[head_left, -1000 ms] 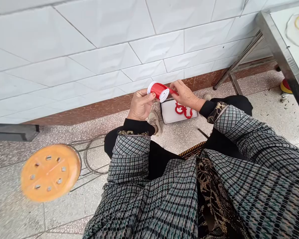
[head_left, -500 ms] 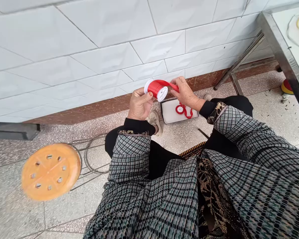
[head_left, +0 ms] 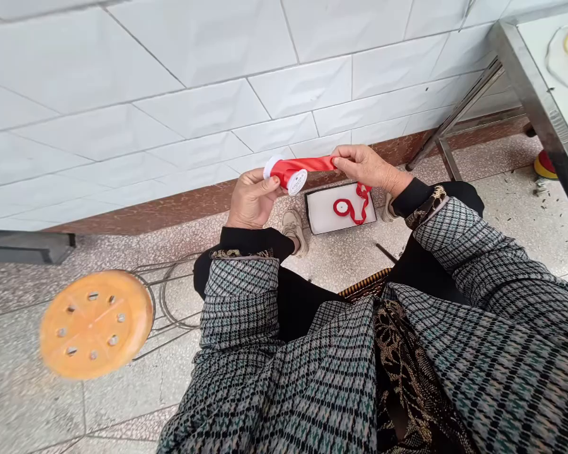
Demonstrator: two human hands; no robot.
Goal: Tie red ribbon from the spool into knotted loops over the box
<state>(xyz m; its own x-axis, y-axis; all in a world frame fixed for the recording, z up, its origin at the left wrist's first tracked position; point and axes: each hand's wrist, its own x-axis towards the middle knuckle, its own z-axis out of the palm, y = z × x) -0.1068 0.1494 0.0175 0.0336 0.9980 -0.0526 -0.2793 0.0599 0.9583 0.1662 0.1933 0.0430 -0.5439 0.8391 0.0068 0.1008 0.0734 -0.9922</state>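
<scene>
My left hand (head_left: 254, 197) grips a white-ended ribbon spool (head_left: 297, 181) wound with red ribbon. From the spool a wide red ribbon (head_left: 315, 164) stretches nearly straight across to my right hand (head_left: 363, 165), which pinches its far part between thumb and fingers. Below, on the floor, is a shallow white box with dark edges (head_left: 319, 211). Inside it lies a small roll of narrow red ribbon (head_left: 342, 207) with a white centre, and a loose wavy length trails off it towards the box's upper right corner.
An orange stool (head_left: 97, 325) with a wire frame lies tipped on its side at my left. A metal-framed table (head_left: 532, 82) stands at the right, with cords on top. The white tiled wall (head_left: 208, 120) rises close in front. A red and yellow object (head_left: 545, 165) sits beneath the table.
My hands have moved apart, the left one leftward with the spool, the right one rightward. The ribbon between them has gone from a slack curve to a straighter, longer stretch.
</scene>
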